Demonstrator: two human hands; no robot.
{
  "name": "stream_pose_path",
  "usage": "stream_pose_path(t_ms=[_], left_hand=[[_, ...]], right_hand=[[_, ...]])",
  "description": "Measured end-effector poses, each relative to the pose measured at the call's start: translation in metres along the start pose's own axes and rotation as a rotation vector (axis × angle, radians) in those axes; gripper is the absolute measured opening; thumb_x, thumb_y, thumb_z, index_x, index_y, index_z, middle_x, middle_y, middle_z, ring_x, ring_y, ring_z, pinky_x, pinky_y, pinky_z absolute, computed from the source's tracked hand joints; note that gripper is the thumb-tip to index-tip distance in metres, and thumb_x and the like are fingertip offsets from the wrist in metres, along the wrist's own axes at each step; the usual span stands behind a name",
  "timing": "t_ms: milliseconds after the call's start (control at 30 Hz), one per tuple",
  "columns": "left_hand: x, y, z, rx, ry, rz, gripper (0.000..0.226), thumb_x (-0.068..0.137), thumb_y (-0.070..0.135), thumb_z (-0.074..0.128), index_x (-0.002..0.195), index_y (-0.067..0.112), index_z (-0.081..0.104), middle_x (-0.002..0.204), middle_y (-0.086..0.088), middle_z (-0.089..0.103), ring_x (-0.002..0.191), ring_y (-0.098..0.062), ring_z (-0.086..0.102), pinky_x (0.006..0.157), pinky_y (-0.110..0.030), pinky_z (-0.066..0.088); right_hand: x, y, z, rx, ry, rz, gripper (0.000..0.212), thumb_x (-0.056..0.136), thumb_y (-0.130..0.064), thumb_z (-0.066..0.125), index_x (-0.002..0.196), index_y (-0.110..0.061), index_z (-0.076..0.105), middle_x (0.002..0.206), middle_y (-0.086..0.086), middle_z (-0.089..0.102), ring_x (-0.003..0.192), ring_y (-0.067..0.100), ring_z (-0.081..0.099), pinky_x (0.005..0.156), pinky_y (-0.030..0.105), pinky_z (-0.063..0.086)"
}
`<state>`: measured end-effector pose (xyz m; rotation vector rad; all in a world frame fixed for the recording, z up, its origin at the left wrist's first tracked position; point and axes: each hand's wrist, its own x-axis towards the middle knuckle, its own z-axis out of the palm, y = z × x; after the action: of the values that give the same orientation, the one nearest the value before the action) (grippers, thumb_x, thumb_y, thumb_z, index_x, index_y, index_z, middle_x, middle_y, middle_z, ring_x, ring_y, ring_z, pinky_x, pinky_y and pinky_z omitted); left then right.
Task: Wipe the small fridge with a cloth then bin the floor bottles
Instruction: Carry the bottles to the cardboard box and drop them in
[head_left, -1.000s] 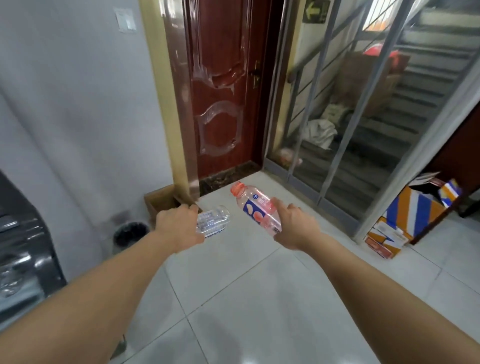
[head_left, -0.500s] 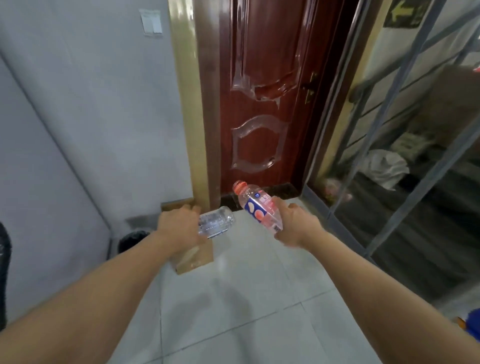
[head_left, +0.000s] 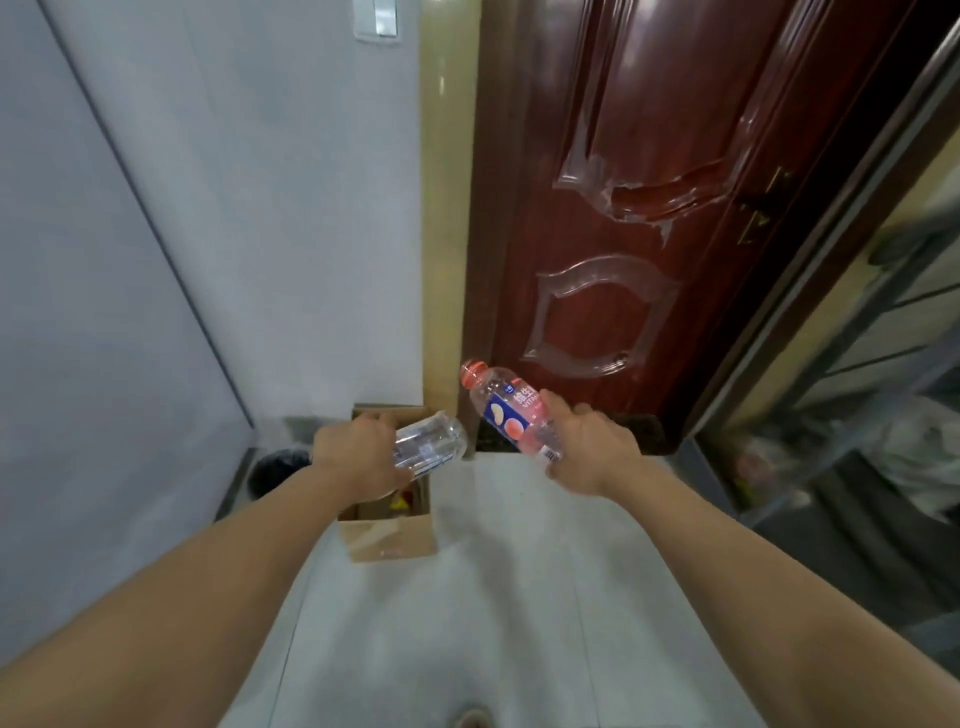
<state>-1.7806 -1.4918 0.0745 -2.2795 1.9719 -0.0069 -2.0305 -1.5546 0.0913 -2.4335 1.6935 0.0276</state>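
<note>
My left hand (head_left: 358, 454) grips a clear plastic bottle (head_left: 428, 447), held sideways just above an open cardboard box (head_left: 387, 540) that stands on the floor by the door frame. My right hand (head_left: 587, 449) holds a red-capped bottle (head_left: 506, 410) with a blue and pink label, tilted cap-up to the left, over the tiles right of the box. A black round bin (head_left: 278, 467) sits in the corner left of the box, partly hidden by my left forearm. The fridge and cloth are out of view.
A dark red door (head_left: 649, 208) rises straight ahead, with a yellow frame (head_left: 447, 208) to its left and grey walls beyond. Metal grille and glass (head_left: 857, 364) run along the right. Pale floor tiles (head_left: 519, 597) stretch between my arms.
The view has closed in on the corner; the cardboard box and the bin now lie right under my left hand. Both hands keep their bottles.
</note>
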Motion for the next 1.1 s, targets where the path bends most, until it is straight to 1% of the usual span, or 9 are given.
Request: stream_pose_path(t_ms=[100, 233, 400, 533, 667, 733, 867, 967, 1100], left_hand=[[0.049, 0.008, 0.010, -0.066, -0.038, -0.045, 0.055, 0.074, 0.057, 0.058, 0.116, 0.023, 0.049, 0.102, 0.002, 0.061, 0.086, -0.020, 0.060, 0.070, -0.031, 0.051], [0.097, 0.014, 0.009, -0.065, -0.065, -0.106, 0.060, 0.074, 0.059, 0.059, 0.120, 0.022, 0.048, 0.107, 0.001, 0.062, 0.089, -0.019, 0.060, 0.075, -0.033, 0.052], [0.143, 0.005, 0.004, -0.055, -0.057, -0.204, 0.059, 0.075, 0.059, 0.058, 0.119, 0.023, 0.046, 0.110, 0.001, 0.060, 0.094, -0.019, 0.059, 0.067, -0.029, 0.042], [0.177, -0.003, 0.013, -0.078, -0.083, -0.339, 0.064, 0.075, 0.062, 0.056, 0.124, 0.023, 0.044, 0.118, 0.001, 0.058, 0.100, -0.020, 0.059, 0.071, -0.032, 0.043], [0.207, 0.002, 0.030, -0.131, -0.113, -0.508, 0.057, 0.074, 0.063, 0.055, 0.114, 0.023, 0.048, 0.112, 0.001, 0.060, 0.096, -0.020, 0.060, 0.072, -0.032, 0.047], [0.217, 0.008, 0.036, -0.171, -0.135, -0.606, 0.059, 0.074, 0.064, 0.056, 0.117, 0.025, 0.048, 0.112, 0.004, 0.061, 0.094, -0.017, 0.061, 0.069, -0.030, 0.048], [0.228, 0.031, 0.043, -0.222, -0.172, -0.793, 0.052, 0.075, 0.059, 0.060, 0.112, 0.023, 0.049, 0.103, 0.004, 0.060, 0.081, -0.015, 0.057, 0.062, -0.027, 0.041], [0.230, 0.046, 0.053, -0.253, -0.205, -0.883, 0.050, 0.077, 0.053, 0.061, 0.115, 0.024, 0.047, 0.107, 0.003, 0.059, 0.088, -0.017, 0.057, 0.064, -0.028, 0.036], [0.228, 0.047, 0.078, -0.273, -0.252, -1.007, 0.054, 0.076, 0.058, 0.059, 0.116, 0.024, 0.045, 0.107, 0.002, 0.058, 0.086, -0.017, 0.055, 0.064, -0.029, 0.034]], right_hand=[[0.050, 0.019, -0.007, -0.042, -0.025, -0.030, 0.083, 0.083, -0.042, 0.063, 0.147, -0.026, 0.013, 0.128, 0.014, 0.048, 0.116, 0.034, 0.051, 0.092, 0.040, 0.044], [0.111, 0.040, -0.018, -0.037, -0.044, -0.061, 0.084, 0.083, -0.041, 0.064, 0.147, -0.026, 0.012, 0.130, 0.014, 0.047, 0.117, 0.033, 0.051, 0.092, 0.042, 0.045], [0.187, 0.041, -0.025, -0.016, -0.100, -0.176, 0.080, 0.086, -0.046, 0.057, 0.149, -0.024, 0.012, 0.133, 0.015, 0.047, 0.118, 0.034, 0.051, 0.094, 0.042, 0.045], [0.253, 0.033, -0.021, -0.038, -0.134, -0.310, 0.080, 0.087, -0.043, 0.057, 0.149, -0.024, 0.010, 0.130, 0.015, 0.047, 0.117, 0.034, 0.051, 0.091, 0.040, 0.043], [0.321, 0.027, -0.012, -0.120, -0.176, -0.486, 0.080, 0.086, -0.037, 0.063, 0.146, -0.026, 0.011, 0.124, 0.013, 0.048, 0.114, 0.032, 0.051, 0.091, 0.040, 0.044], [0.356, 0.025, -0.008, -0.125, -0.197, -0.571, 0.080, 0.086, -0.038, 0.064, 0.145, -0.027, 0.011, 0.123, 0.012, 0.049, 0.114, 0.032, 0.052, 0.090, 0.041, 0.045], [0.410, 0.024, 0.001, -0.115, -0.249, -0.729, 0.077, 0.086, -0.042, 0.064, 0.143, -0.029, 0.014, 0.118, 0.011, 0.051, 0.108, 0.030, 0.055, 0.088, 0.039, 0.046], [0.440, 0.015, 0.013, -0.142, -0.319, -0.781, 0.075, 0.084, -0.037, 0.065, 0.141, -0.029, 0.017, 0.114, 0.011, 0.051, 0.105, 0.031, 0.055, 0.089, 0.041, 0.048], [0.465, -0.012, 0.046, -0.194, -0.430, -0.867, 0.081, 0.079, -0.027, 0.070, 0.140, -0.029, 0.017, 0.116, 0.010, 0.051, 0.107, 0.030, 0.054, 0.087, 0.041, 0.050]])
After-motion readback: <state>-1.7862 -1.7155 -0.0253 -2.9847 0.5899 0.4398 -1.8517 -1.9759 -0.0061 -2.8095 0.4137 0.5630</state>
